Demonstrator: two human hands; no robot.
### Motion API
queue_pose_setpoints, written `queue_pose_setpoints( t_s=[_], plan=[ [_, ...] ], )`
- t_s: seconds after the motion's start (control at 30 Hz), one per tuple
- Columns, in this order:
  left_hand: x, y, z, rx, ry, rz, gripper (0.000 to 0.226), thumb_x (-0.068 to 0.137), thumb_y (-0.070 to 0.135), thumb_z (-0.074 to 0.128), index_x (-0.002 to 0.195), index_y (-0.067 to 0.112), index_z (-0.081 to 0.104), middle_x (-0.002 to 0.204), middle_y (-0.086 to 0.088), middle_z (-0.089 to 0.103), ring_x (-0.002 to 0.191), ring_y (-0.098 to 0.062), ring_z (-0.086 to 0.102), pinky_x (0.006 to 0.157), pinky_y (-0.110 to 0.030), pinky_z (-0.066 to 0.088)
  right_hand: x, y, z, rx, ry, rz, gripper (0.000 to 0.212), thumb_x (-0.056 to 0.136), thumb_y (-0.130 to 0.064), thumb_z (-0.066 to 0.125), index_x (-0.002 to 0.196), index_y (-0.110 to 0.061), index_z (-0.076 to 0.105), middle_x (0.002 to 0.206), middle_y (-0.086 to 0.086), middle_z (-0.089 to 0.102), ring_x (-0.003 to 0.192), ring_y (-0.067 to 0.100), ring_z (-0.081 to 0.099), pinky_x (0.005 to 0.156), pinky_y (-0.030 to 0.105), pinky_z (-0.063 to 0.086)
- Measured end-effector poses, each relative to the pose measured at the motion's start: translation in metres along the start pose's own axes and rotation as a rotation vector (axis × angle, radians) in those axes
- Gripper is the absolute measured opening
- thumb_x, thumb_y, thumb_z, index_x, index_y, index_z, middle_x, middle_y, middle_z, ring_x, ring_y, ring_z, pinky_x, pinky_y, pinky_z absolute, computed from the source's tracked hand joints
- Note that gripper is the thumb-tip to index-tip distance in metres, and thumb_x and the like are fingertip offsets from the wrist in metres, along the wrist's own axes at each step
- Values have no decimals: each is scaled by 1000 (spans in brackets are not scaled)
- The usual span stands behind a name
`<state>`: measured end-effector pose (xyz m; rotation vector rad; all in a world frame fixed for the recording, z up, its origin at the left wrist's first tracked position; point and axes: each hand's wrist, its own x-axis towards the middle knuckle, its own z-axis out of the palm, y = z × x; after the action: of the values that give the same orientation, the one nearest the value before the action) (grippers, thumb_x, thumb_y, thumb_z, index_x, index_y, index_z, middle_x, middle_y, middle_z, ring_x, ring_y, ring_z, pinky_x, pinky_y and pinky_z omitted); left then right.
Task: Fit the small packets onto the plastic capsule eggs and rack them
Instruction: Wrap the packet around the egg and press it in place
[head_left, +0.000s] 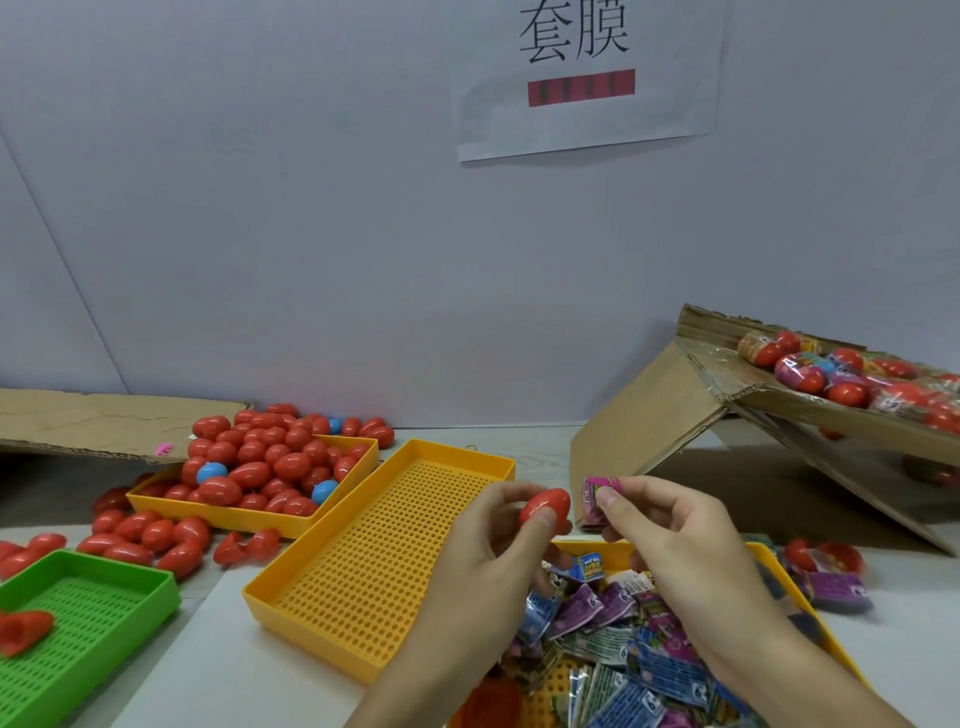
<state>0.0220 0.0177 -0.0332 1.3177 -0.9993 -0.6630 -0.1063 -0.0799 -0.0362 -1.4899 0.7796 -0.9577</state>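
**Red egg and pink packet held side by side**

Red egg (545, 507) is pinched in the grip of the left hand (483, 551), thumb in front and fingers behind, above the near right end of the bare yellow tray (363, 561). The right hand (670, 535) grips a pink packet (596, 499) between thumb and fingertips, just beside the egg; whether the two touch is unclear. Below both hands, a second yellow tray (613, 551) at the worktop's near right edge holds a heap of packets (623, 639). Toward the back left, a third yellow tray (249, 519) is piled with eggs (260, 467), mostly red, a few blue, with more spilled round it. A green tray (104, 608) sits at the near left corner. At the right edge, wrapped eggs (831, 374) lie on a tilted cardboard rack (753, 400).
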Motion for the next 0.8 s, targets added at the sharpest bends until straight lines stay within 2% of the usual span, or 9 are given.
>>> queue_pose_setpoints(
  t_s=[0.1,0.17,0.3,0.4,0.5,0.6,0.67,0.8],
  plan=[
    [2,0,2,-198,6,-143,24,106,20,39,101,17,63,67,-10,64,52,-20,55,45,-26,42,0,-1,1,29,16,-44,9,91,-25,66,93,-22,74,83,-4,76,77,6,69,66,21,47],
    [3,1,2,-291,5,-250,32,107,24,34,94,17,63,61,-7,53,46,-18,44,43,-24,34,-1,-1,1,70,21,-79,8,89,-22,67,93,-22,74,83,-3,77,78,6,71,62,16,50],
    [2,4,3,-463,-48,-387,24,91,29,57,102,8,56,60,-5,44,42,-16,34,43,-23,27,-3,-2,3,86,-23,-119,9,89,-18,67,89,-20,76,82,0,77,78,6,71,59,9,48],
    [2,2,3,-447,-67,-364,18,97,22,51,108,8,54,60,-5,45,40,-15,34,42,-19,25,-3,-1,2,54,-62,-113,12,89,-22,66,87,-19,77,83,0,76,79,6,70,60,12,49],
    [2,0,1,-411,-49,-362,19,100,29,49,108,12,50,58,-5,46,38,-16,33,42,-19,23,-3,-1,2,28,-106,-104,16,87,-31,65,84,-22,77,82,-2,75,71,1,66,60,15,48],
    [3,-2,-1,-373,-30,-348,22,99,36,52,102,14,50,60,-7,53,38,-18,39,41,-20,28,-4,-4,4,51,-136,-120,20,77,-42,64,83,-29,78,79,-3,75,65,-3,63,59,11,47],
    [3,-3,-2,-354,-34,-318,25,97,38,54,101,13,54,65,-8,58,39,-19,45,39,-22,34,-5,-4,4,63,-143,-140,20,75,-43,63,84,-31,78,80,-3,75,70,-1,66,60,10,47],
    [4,-6,-3,-338,-56,-275,29,92,38,59,102,12,66,69,-13,63,44,-21,52,39,-24,42,-5,-3,3,76,-135,-161,24,75,-39,65,86,-23,78,83,0,76,80,6,70,63,10,49]
  ],
)
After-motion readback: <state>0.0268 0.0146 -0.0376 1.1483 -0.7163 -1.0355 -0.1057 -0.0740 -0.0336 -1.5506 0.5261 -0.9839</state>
